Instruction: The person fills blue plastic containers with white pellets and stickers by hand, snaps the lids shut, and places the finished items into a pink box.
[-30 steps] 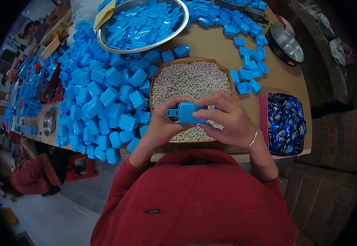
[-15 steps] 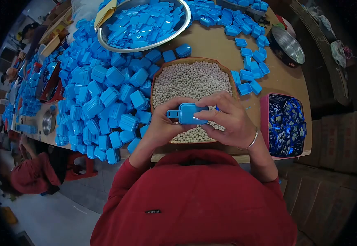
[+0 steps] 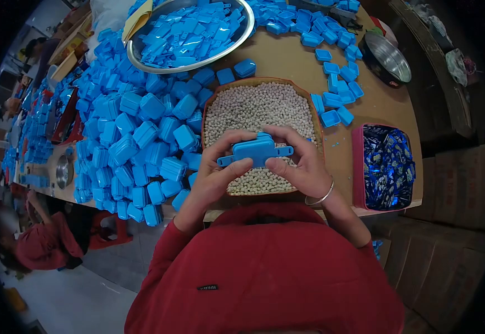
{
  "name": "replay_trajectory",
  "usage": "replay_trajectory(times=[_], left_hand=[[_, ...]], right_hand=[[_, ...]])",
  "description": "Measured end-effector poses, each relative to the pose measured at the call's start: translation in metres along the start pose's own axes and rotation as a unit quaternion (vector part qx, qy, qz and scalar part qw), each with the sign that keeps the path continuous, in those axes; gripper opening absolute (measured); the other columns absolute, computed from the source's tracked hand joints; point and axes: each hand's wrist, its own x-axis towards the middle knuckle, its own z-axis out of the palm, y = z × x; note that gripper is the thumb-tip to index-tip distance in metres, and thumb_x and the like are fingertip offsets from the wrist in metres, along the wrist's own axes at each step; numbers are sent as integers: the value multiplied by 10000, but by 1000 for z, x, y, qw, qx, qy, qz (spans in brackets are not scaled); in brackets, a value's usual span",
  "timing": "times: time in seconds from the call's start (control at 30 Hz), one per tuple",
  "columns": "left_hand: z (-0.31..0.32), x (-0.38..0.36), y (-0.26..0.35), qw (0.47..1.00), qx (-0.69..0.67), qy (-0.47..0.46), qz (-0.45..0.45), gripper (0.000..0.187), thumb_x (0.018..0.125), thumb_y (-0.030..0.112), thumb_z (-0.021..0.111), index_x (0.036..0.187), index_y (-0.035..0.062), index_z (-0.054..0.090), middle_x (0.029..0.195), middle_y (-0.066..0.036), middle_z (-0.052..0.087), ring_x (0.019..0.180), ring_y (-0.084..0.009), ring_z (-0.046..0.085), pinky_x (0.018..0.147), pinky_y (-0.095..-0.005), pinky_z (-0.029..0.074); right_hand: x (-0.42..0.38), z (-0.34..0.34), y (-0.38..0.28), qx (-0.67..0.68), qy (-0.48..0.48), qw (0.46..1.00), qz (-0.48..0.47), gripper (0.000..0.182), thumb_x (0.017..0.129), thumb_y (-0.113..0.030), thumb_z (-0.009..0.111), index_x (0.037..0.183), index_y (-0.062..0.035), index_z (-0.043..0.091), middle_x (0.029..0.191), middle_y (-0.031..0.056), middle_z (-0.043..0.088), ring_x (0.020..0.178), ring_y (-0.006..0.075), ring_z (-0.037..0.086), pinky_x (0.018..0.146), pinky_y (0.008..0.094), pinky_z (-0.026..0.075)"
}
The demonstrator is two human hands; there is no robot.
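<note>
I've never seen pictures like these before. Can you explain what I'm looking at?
There is no machine here, just a person working with bare hands. Every picture comes from one camera worn on their head, looking forward and down. The left hand and right hand together hold a small blue case. Beneath them, a tray of pale pellets sits on the table. Left of it is a heap of blue cases; beyond, a metal bowl of flat blue pieces; right, a pink-sided container of shiny packets.
</note>
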Motion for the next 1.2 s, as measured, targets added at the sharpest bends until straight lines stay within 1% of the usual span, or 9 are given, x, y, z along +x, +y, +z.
replay_trajectory(times=[0.33,0.5,0.6,0.63,0.7,0.83,0.87,1.0,1.2], left_hand=[[1,-2,-4,998,48,-16,46,387,825,105,670,1199,70,572,1257,-93,470,1122,-203,508,893,-321,455],[4,-2,-29,991,-123,56,-24,394,832,100,662,1206,37,557,1278,-70,477,1112,-162,510,916,-291,434],[9,2,-20,997,75,24,-8,544,818,124,670,1315,48,462,1300,-76,477,1155,-197,499,953,-319,413],[5,1,-21,965,253,39,59,647,778,124,698,1355,55,414,1304,-112,479,1174,-246,499,981,-340,392],[4,10,-15,940,324,-47,93,676,742,112,711,1348,50,418,1291,-150,485,1182,-282,498,993,-347,379],[15,16,-32,972,222,8,79,481,741,72,686,1186,20,513,1074,-125,554,992,-248,561,859,-336,433],[24,19,-34,967,209,42,143,398,741,42,657,1120,14,537,998,-109,555,912,-216,560,797,-320,438],[31,21,-36,986,113,68,102,303,751,22,610,1053,13,582,936,-60,568,848,-131,549,734,-260,435],[29,27,-41,995,57,71,30,275,747,42,650,1017,9,607,910,-39,575,830,-102,548,726,-237,438]], right_hand=[[3,-4,5,92,-13,995,47,439,832,-155,707,1208,-13,532,1081,57,548,991,139,566,847,286,482],[2,5,15,49,11,997,66,553,778,-101,722,1270,-51,474,1126,65,554,1065,166,543,880,309,476],[0,4,16,-63,46,997,17,569,737,-53,722,1249,-54,473,1075,68,541,1007,174,551,862,318,478],[0,5,19,-167,59,984,-34,577,721,-48,720,1242,-49,474,1069,94,544,993,212,559,849,330,481],[-1,9,22,-257,52,960,-98,596,679,-36,712,1226,-40,474,1048,151,539,964,299,564,816,356,485],[-1,13,16,-258,82,954,-131,586,671,-29,717,1206,-44,478,1043,137,540,942,281,566,798,350,482],[-1,12,13,-247,80,956,-139,582,669,-27,720,1199,-44,480,1048,133,541,936,277,567,791,347,482],[-4,12,13,-279,102,931,-211,569,613,-11,756,1121,-29,499,1007,130,559,898,287,569,762,357,476],[-6,13,27,-256,121,949,-136,549,620,-3,759,1099,-29,492,1013,132,553,901,271,581,778,340,480]])
